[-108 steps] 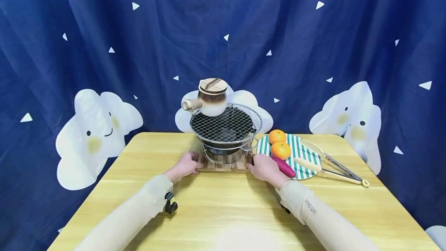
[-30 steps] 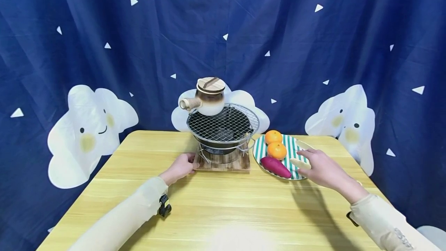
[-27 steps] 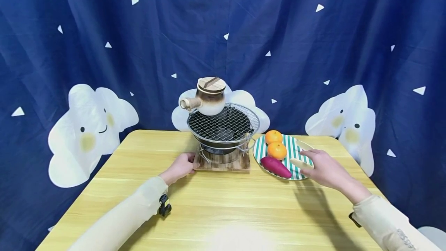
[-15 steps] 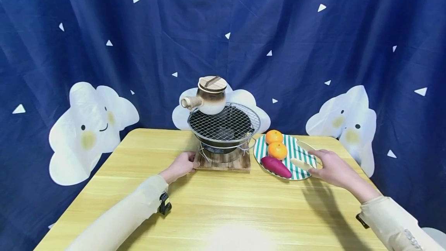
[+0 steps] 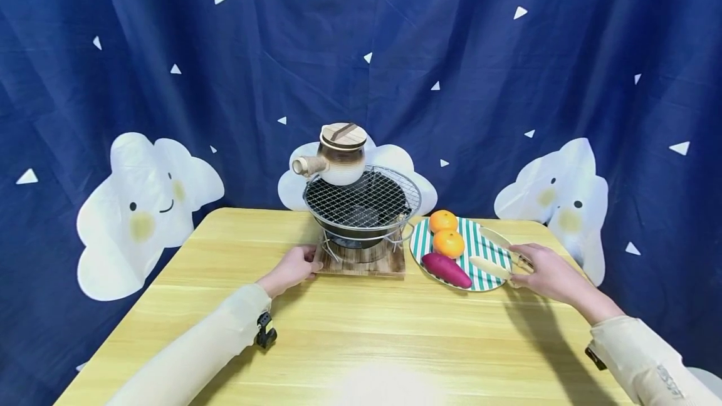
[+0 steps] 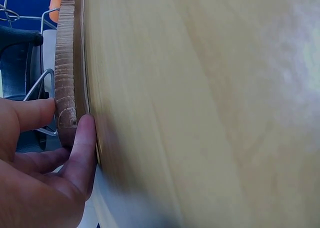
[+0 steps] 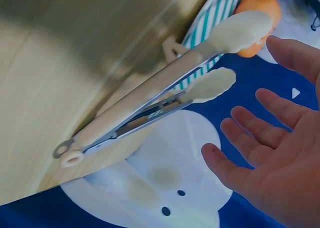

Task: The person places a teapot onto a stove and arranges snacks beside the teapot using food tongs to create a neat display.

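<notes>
Looking past the pale sleeves (image 5: 194,343), I have the left hand (image 5: 290,270) pinching the near left corner of the wooden board (image 5: 389,266), thumb on top and a fingertip at its lower edge. The right hand (image 5: 555,277) grips nothing: I see its fingers spread above the tongs (image 7: 142,95), though I cannot tell whether it brushes them. Those tongs lie with their pale tips parted over the striped plate (image 5: 421,240) and their ringed hinge end out on the table (image 5: 338,337). On the plate, I make out a purple sweet potato (image 5: 447,270) nearest, then two oranges (image 5: 449,245) behind it. A black grill (image 5: 354,234) stands on the board, and on its wire mesh (image 5: 372,202), toward the left, I see a lidded pot (image 5: 343,169), upright, handle pointing left. Behind everything hangs a blue curtain (image 5: 395,36).
</notes>
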The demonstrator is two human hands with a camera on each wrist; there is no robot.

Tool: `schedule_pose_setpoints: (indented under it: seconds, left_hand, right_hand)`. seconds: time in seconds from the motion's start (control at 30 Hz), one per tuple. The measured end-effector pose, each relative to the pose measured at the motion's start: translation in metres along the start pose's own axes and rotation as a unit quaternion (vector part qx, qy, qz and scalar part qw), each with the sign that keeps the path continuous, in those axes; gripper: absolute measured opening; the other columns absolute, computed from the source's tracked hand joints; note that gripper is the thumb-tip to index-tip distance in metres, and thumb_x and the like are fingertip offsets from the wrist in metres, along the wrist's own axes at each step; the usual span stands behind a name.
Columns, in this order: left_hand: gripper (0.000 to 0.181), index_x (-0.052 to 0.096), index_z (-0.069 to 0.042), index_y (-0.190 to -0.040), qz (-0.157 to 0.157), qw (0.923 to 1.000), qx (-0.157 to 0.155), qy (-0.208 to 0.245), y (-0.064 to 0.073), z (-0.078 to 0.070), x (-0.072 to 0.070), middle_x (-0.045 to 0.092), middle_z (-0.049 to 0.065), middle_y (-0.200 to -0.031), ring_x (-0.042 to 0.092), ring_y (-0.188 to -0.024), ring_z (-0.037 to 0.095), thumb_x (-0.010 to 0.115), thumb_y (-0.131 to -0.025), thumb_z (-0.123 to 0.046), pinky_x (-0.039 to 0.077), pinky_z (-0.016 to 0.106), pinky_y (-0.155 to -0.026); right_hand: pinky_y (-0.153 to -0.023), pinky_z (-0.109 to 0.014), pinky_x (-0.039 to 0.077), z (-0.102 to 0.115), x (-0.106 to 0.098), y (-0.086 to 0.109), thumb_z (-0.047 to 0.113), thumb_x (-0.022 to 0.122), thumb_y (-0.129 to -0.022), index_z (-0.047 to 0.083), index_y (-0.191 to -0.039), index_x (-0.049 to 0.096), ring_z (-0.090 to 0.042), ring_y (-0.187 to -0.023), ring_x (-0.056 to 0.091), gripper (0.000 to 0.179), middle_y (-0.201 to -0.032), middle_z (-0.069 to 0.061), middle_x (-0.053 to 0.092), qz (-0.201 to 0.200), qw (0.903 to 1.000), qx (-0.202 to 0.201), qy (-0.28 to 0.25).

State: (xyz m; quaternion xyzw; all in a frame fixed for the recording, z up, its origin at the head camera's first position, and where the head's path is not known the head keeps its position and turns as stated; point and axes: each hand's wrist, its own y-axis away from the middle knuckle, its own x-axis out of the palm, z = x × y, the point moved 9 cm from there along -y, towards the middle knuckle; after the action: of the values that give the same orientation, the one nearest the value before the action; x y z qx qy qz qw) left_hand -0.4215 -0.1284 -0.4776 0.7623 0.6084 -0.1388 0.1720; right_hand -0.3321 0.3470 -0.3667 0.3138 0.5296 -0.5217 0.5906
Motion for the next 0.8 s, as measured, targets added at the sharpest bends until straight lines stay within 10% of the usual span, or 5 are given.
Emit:
schedule_pose_setpoints:
  seconds: [0.8]
  left_hand:
    - [0.051,0.047,0.01,-0.142,0.0,1.0,0.007,0.005,0.003,-0.004,0.001,0.064,0.023,-0.119,0.067,-0.1,0.026,0.062,-0.094,-0.001,0.06,0.038,-0.084]
  right_hand:
    - [-0.097,-0.067,0.043,-0.053,0.015,0.006,0.028,0.084,-0.078,-0.003,-0.133,0.06,-0.055,-0.122,0.051,0.068,-0.131,-0.032,0.059,-0.005,0.9993,0.035,0.013]
